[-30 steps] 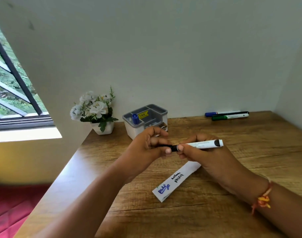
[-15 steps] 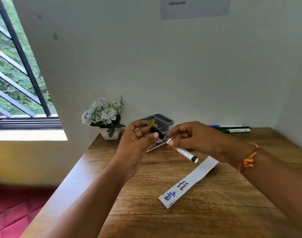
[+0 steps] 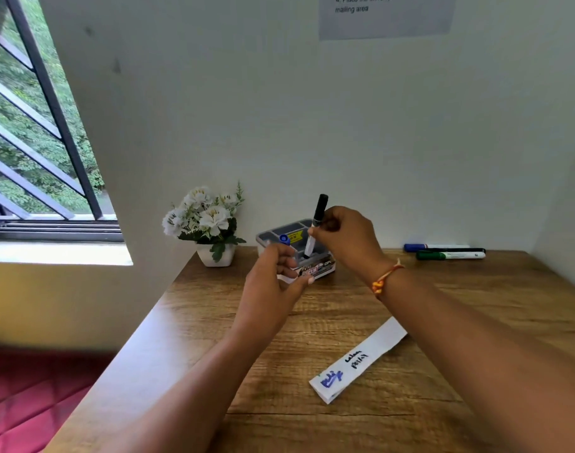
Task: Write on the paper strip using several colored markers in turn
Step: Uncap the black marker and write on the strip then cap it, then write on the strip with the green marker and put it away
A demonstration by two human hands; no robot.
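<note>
Paper strip [image 3: 358, 361] lies near on the desk [image 3: 443, 403], with blue and black words done. Right hand [image 3: 345, 237] pinches the capped black marker [image 3: 315, 228] over the far organizer [image 3: 291, 230]. Left hand [image 3: 276, 276] is curled, empty. Green marker [image 3: 449, 255], far right, looks unused.

Wall notice [image 3: 386, 14] cut by top edge at 12 o'clock; only last lines readable. Organizer [image 3: 289, 232] front partly hidden behind left hand [image 3: 273, 276] and right hand [image 3: 345, 238]; label print too small. Writing on strip [image 3: 358, 358] illegible. Both forearms run off bottom edge.
</note>
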